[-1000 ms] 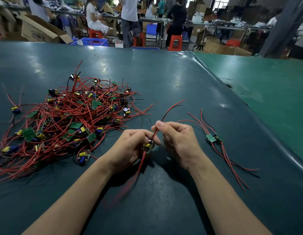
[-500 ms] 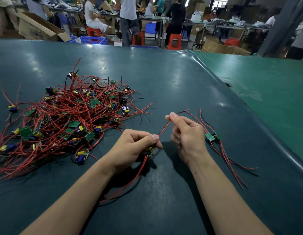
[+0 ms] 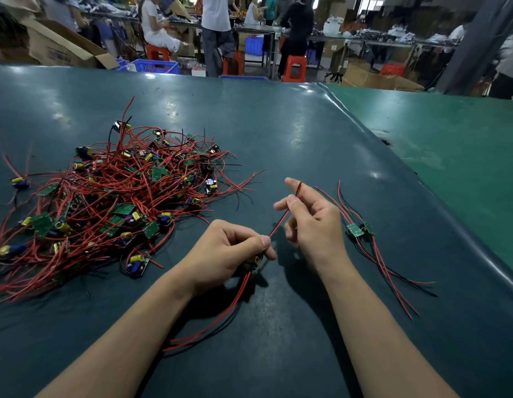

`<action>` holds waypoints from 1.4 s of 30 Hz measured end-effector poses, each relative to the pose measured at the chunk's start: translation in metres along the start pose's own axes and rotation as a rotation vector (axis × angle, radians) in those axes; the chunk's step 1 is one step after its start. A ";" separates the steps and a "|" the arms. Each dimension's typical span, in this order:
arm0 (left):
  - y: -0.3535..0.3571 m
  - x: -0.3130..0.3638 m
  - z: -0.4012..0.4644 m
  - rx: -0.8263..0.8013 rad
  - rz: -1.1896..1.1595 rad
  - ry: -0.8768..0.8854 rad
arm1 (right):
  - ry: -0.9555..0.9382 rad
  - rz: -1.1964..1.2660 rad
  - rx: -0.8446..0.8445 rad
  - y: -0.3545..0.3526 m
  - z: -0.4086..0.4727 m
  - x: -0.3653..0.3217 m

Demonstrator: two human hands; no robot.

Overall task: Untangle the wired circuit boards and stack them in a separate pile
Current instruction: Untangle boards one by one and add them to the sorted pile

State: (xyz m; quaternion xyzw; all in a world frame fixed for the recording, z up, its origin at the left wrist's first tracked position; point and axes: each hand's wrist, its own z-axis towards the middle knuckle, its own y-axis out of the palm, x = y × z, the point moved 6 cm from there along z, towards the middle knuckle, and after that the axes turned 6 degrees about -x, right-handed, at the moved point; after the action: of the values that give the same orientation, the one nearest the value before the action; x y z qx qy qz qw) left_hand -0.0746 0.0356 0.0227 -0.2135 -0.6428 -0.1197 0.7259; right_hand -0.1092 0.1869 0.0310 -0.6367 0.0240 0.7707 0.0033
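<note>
A tangled heap of small green circuit boards with red and black wires [image 3: 114, 202] lies on the left of the dark green table [image 3: 278, 133]. My left hand [image 3: 226, 251] grips one board [image 3: 253, 261] near the table's middle; its red and black leads trail toward me. From that board a red wire [image 3: 281, 221] runs up to my right hand [image 3: 309, 222], which pinches it near its tip between thumb and forefinger. To the right lies a small separate pile of boards [image 3: 360, 229] with their wires laid out straight.
A lighter green table [image 3: 456, 156] adjoins on the right along a raised seam. Beyond the far edge are cardboard boxes [image 3: 63, 48], blue crates, red stools and several people at other benches.
My right hand has slid out along the red wire, up and to the right, pulling it straight. The left hand has kept its hold on the board, and the trailing leads now lie on the table.
</note>
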 end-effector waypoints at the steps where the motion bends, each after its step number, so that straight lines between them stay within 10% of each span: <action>1: 0.000 -0.001 0.000 -0.008 -0.004 -0.009 | 0.020 0.074 0.001 0.000 0.001 0.001; 8: 0.002 0.003 -0.002 -0.037 0.025 0.006 | 0.189 0.476 0.014 -0.002 0.002 0.008; 17: 0.000 0.001 0.000 -0.006 0.018 -0.006 | -0.040 -0.071 0.151 -0.009 -0.001 -0.002; 21: -0.006 -0.003 0.002 0.118 -0.053 -0.009 | 0.297 0.175 -0.102 0.004 -0.003 0.013; 25: -0.004 -0.001 0.003 0.092 0.007 -0.006 | 0.226 0.049 -0.278 0.017 -0.012 0.013; 36: -0.004 -0.004 -0.001 0.054 -0.134 -0.009 | 0.120 0.308 0.366 -0.046 0.002 0.000; 42: -0.024 -0.007 0.005 0.326 -0.406 0.058 | 0.264 0.011 -0.384 0.031 -0.020 0.008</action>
State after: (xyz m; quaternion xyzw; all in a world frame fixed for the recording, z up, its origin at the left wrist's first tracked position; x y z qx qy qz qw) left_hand -0.0905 0.0159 0.0199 0.0430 -0.6622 -0.1638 0.7299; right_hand -0.0925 0.1548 0.0208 -0.7210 -0.1193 0.6710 -0.1255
